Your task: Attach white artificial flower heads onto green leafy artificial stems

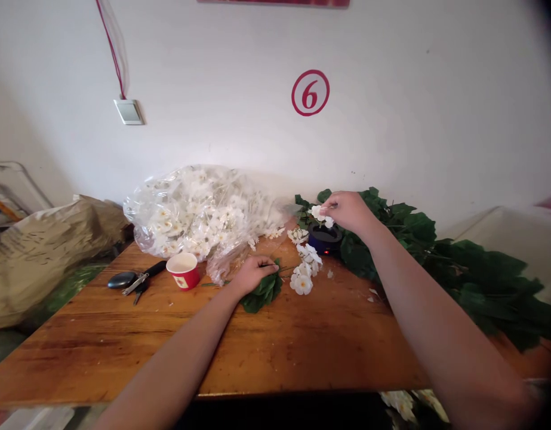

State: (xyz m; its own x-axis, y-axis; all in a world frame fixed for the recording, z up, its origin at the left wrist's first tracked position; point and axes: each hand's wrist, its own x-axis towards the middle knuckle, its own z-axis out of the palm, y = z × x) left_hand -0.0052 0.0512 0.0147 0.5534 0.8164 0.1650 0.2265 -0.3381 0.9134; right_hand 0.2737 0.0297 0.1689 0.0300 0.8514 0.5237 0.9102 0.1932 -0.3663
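My left hand (pixel 256 275) is closed on a spray of artificial flowers, its dark green leaves (pixel 261 294) hanging below the fingers. From that grip thin stems run right to white blossoms (pixel 302 278) low over the wooden table. My right hand (pixel 349 210) pinches a small white flower (pixel 322 216) above a dark blue round pot (pixel 325 237) with a red light on its front. Whether the flower touches the pot's contents cannot be made out. Another white flower cluster (pixel 297 235) lies just left of the pot.
A clear plastic bag (pixel 203 209) full of white flowers leans by the wall. A red paper cup (pixel 182 272) and keys with a black fob (pixel 134 280) are at the left. Green leafy stems (pixel 463 269) pile up at the right. Brown paper sacks (pixel 55 251) stand beside the table (pixel 320 352).
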